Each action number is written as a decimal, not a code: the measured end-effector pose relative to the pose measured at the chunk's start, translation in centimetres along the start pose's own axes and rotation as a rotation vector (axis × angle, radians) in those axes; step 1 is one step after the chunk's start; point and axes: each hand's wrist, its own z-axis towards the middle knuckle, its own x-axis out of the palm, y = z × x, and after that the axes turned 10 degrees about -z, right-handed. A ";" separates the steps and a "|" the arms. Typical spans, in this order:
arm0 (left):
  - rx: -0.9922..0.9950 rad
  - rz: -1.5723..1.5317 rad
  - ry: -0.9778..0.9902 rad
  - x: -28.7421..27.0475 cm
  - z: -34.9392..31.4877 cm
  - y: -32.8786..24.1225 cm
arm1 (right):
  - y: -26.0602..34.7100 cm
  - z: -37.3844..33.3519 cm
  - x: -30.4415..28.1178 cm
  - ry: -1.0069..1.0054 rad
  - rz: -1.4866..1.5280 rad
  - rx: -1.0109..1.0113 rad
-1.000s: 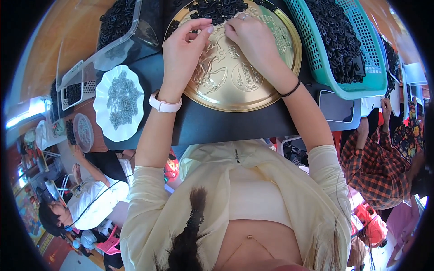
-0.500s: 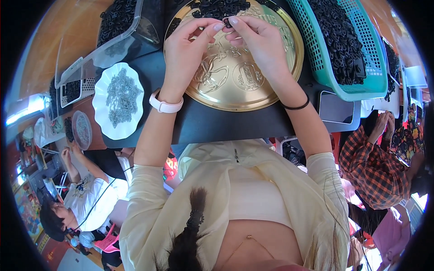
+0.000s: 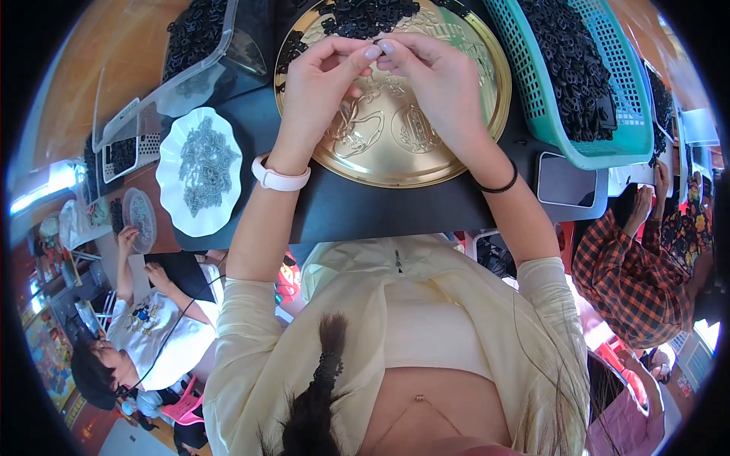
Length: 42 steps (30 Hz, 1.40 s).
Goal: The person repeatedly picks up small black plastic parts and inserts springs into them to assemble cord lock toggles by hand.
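Note:
Over a round gold tray (image 3: 395,163), my left hand (image 3: 319,83) and my right hand (image 3: 445,87) meet, thumbs and fingertips pinched together. Between them sits a small black plastic piece (image 3: 379,42), almost wholly covered by the fingers. Just beyond the fingertips, a heap of similar black pieces (image 3: 369,17) lies on the tray's far side, with a smaller cluster near my left fingers. To the left, a white scalloped dish (image 3: 172,171) holds many small, shiny, clear or silvery parts (image 3: 205,167).
A green perforated basket (image 3: 601,156) full of black pieces stands at right, above a phone (image 3: 566,180) lying face up. At far left is a clear plastic bin (image 3: 217,57) with more black pieces. Other people sit at both sides, one in white (image 3: 163,327), one in plaid (image 3: 631,281).
My hands have come slightly nearer to me and closed more tightly around the black piece, which now shows less. The person at left has reached a hand to a round container.

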 end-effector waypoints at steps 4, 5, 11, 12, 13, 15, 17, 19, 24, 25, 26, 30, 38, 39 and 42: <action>-0.035 0.027 0.061 0.5 0.1 0.0 | -0.8 0.6 -1.6 0.106 0.111 0.022; -0.040 0.002 0.057 0.7 0.1 -0.3 | -0.7 0.7 -1.9 0.104 0.118 0.077; 0.359 0.664 0.027 0.5 0.8 0.5 | -0.5 1.6 -4.4 -0.004 0.164 0.208; 0.559 0.881 0.092 0.6 1.0 0.8 | -0.6 1.6 -4.6 0.014 0.142 0.209; 0.556 0.881 0.093 1.1 0.9 1.0 | -0.8 1.6 -4.5 0.014 0.143 0.211; 0.643 1.003 0.138 2.2 0.8 1.3 | -1.1 1.5 -4.2 0.033 0.157 0.236; 0.651 1.017 0.168 2.0 1.1 1.7 | -0.6 1.3 -4.0 0.042 0.162 0.228; 0.661 1.031 0.198 1.9 1.0 1.7 | -0.4 1.1 -3.9 0.050 0.166 0.218; 0.051 0.158 0.063 1.3 0.7 1.0 | -0.2 1.0 -3.6 0.056 0.186 0.222; 0.011 0.033 0.089 1.1 0.7 0.5 | -0.3 0.9 -3.5 0.054 0.186 0.225; 0.008 0.033 0.090 1.0 0.7 0.2 | -0.3 0.8 -3.5 0.051 0.179 0.210; -0.080 -0.179 0.064 0.9 0.4 -0.6 | -0.2 0.5 -3.1 0.062 0.147 0.168; -0.061 -0.154 0.023 1.0 0.3 -0.4 | 0.3 0.1 -2.9 0.056 0.133 0.116; -0.034 -0.097 0.018 0.9 0.3 -0.4 | 0.3 0.0 -2.8 0.061 0.155 0.104; -0.011 -0.064 0.040 0.7 0.2 -0.5 | 0.6 -0.1 -2.8 0.064 0.142 0.118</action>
